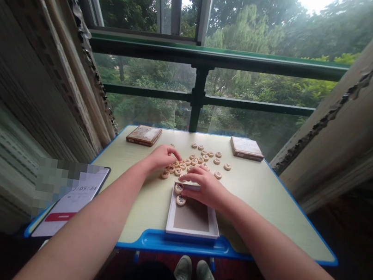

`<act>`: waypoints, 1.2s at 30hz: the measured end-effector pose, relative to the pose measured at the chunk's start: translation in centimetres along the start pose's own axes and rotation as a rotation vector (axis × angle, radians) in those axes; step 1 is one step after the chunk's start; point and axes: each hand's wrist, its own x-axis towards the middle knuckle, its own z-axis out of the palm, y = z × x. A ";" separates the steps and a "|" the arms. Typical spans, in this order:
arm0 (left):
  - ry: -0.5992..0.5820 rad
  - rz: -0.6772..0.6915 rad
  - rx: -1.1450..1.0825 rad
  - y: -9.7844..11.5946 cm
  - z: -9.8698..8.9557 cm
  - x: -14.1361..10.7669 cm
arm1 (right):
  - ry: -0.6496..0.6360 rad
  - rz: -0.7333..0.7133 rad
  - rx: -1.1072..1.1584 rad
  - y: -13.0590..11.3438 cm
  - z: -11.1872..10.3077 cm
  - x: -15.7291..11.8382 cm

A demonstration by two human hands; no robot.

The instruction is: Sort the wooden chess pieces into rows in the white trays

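Observation:
Round wooden xiangqi pieces (194,161) with dark characters lie loosely grouped in the middle of the table. My left hand (162,158) reaches to the left side of the group, fingers bent but apart, tips touching the pieces; I see nothing held in it. A shallow white-rimmed box tray (170,217) stands at the table's near edge. Over its far rim is my right hand (203,187), thumb and fingers closed around a xiangqi piece (178,188) at the tray's far left corner. Another piece (181,200) lies in the tray just nearer to me.
Two flat boxes lie at the far corners: a brown box (144,135) left, a paler-topped box (247,148) right. At the left edge, a tablet (74,202) displays a timer. The blue-edged table (266,217) stands before a green railing (219,58), between curtains.

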 end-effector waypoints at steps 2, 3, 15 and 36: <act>0.123 0.023 0.064 -0.2 0.1 0.1 | 0.000 -0.002 0.008 0.0 0.0 0.0; 0.168 0.036 0.088 -0.2 0.1 0.1 | -0.002 0.000 0.010 -0.1 0.0 0.0; 0.255 0.060 0.135 -0.8 -0.1 0.2 | -0.014 -0.025 0.010 -0.4 -0.6 0.0; 0.292 0.083 0.148 -1.4 0.0 0.5 | -0.162 -0.129 -0.020 -1.3 -0.9 -0.3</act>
